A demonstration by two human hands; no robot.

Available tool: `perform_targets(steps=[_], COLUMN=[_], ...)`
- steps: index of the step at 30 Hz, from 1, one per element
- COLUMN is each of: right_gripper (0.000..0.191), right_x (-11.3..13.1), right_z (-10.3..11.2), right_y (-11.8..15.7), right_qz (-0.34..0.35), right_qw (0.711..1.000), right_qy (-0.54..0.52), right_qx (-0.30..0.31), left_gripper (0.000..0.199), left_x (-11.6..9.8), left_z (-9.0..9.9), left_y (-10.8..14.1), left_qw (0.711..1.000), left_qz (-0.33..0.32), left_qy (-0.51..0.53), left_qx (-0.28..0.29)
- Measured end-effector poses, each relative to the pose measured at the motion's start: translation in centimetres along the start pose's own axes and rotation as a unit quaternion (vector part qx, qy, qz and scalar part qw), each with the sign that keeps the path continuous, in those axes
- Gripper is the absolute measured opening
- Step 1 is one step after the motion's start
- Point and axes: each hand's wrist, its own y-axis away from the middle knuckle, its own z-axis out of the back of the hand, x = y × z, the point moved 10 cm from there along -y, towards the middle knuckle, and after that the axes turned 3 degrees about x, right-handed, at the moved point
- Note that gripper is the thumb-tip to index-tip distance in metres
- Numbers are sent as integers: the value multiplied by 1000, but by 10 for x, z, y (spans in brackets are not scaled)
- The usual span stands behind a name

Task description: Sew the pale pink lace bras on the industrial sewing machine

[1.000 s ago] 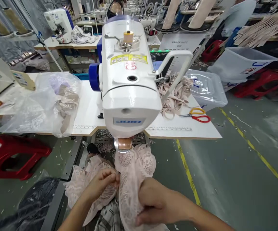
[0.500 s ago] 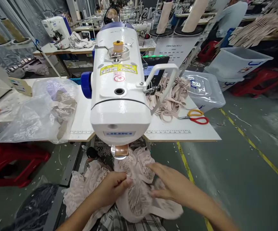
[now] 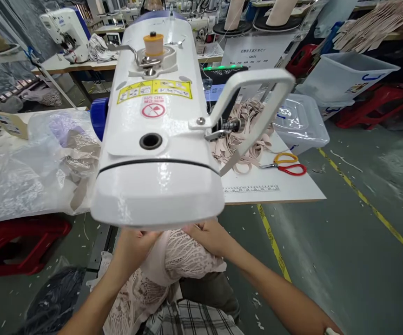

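Note:
Pale pink lace fabric [image 3: 190,256] hangs between my two hands, just below the front of the white sewing machine [image 3: 159,190]. My left hand [image 3: 135,251] is closed on the fabric's left side, its fingertips partly under the machine head. On the right side, my right hand [image 3: 210,237] grips the upper edge, with some fingers hidden by the machine. The needle area is out of sight behind the machine head. More lace [image 3: 128,302] lies over my lap at the lower left.
Red-and-orange-handled scissors [image 3: 288,164] and a heap of pink straps [image 3: 245,132] lie on the white tabletop [image 3: 274,186] at right. A plastic bag [image 3: 48,172] covers the left table; a red stool [image 3: 23,246] stands below it.
Both hands have moved up to the machine head with the lace, and my right hand has closed on it. The machine appears larger and nearer, its front face now tilted from view.

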Motion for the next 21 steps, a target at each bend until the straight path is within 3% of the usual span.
perform_targets(steps=[4,11,16,18,21], right_gripper=[52,55,47,55,82], right_x=[3,4,-24,-39,-58], right_z=[11,19,13,0,-33], right_y=[-10,-16,-10,-7,0], right_qz=[-8,-8,-35,-23,13], right_qw=[1000,1000,997,992,978], right_qy=[0,-8,-69,-122,-150], right_qx=[-13,-18,-17,20,141], left_gripper=[26,24,25,26,27], left_x=[-1,19,10,5,4], left_z=[3,2,7,10,14], left_y=[-6,-9,-8,-7,-7], left_qw=[998,995,993,993,994], left_qz=[-49,-33,-30,-36,-43], left_qy=[-28,-76,-85,-80,-68], left_qx=[-38,-48,-70,-76,-73])
